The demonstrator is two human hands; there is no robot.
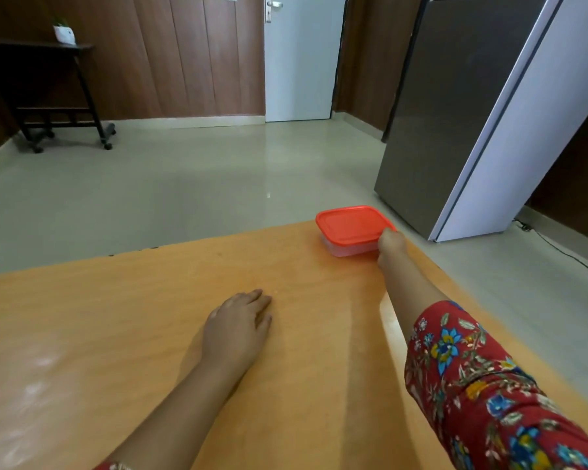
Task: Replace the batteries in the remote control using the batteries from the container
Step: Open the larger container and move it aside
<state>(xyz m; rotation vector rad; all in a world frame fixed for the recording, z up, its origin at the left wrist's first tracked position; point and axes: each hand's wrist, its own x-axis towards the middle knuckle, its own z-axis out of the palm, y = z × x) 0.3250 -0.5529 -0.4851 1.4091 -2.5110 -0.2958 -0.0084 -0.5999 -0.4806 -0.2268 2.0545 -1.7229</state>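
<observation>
A clear plastic container [340, 247] with a red lid [348, 225] stands at the far right edge of the orange wooden table [116, 317]. Its lid is on and its contents are hidden. My right hand [391, 244] reaches out to the container's near right corner and grips it there, the fingers hidden behind the hand. My left hand [240, 322] rests flat on the table, palm down, well apart from the container. No remote control and no loose batteries are in view.
Beyond the table lies a pale tiled floor. A grey refrigerator [455, 113] stands at the right, a white door [299, 62] at the back, and a dark wheeled side table [48, 96] with a small white pot at the far left.
</observation>
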